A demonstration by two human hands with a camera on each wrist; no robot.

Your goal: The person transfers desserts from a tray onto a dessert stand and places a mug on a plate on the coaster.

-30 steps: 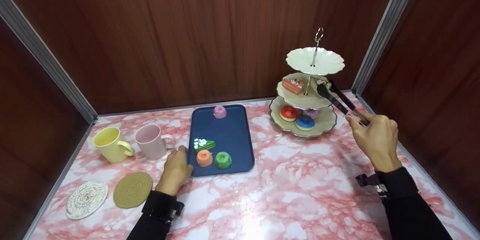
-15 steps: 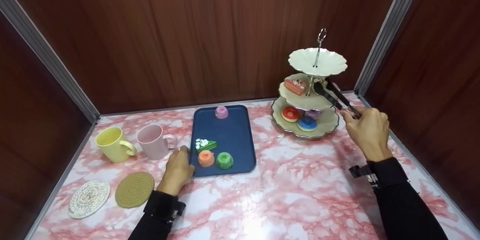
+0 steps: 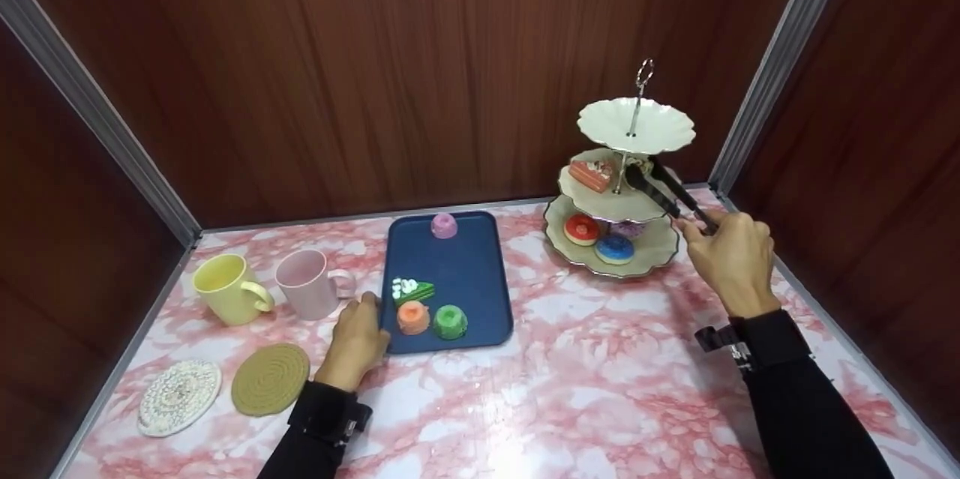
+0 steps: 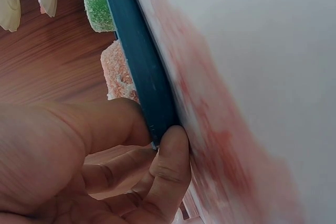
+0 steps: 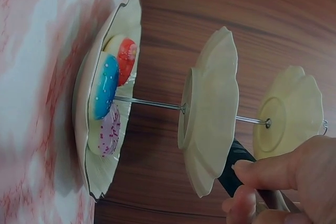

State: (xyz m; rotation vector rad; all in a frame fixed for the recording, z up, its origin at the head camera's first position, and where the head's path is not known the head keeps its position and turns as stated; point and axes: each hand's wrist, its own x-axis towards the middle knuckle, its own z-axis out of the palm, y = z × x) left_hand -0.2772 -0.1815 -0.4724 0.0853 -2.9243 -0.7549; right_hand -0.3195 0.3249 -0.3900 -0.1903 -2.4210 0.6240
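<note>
My left hand (image 3: 352, 340) pinches the near left corner of a blue tray (image 3: 465, 261); in the left wrist view the thumb (image 4: 118, 124) and a fingertip meet at its rim. Two small cakes, orange (image 3: 412, 318) and green (image 3: 450, 322), lie on it with a green cake slice (image 3: 415, 290) and a pink-purple cake (image 3: 444, 226). My right hand (image 3: 735, 258) grips black-ended tongs (image 3: 649, 190). Their tips reach over the middle tier of a three-tier cake stand (image 3: 600, 202), around a pale cake slice (image 3: 637, 163) that they partly hide. A pink cake slice (image 3: 591, 175) shares that tier.
The lowest tier bears red (image 3: 581, 229), blue (image 3: 614, 248) and purple (image 5: 109, 132) doughnuts. On the left stand a yellow mug (image 3: 229, 291) and a pink mug (image 3: 306, 288), with a white coaster (image 3: 180, 396) and an olive coaster (image 3: 271, 380) nearer. Wooden walls enclose the table.
My right hand has moved slightly left and away from me, bringing the tongs farther over the middle tier. The left hand still holds the tray's corner.
</note>
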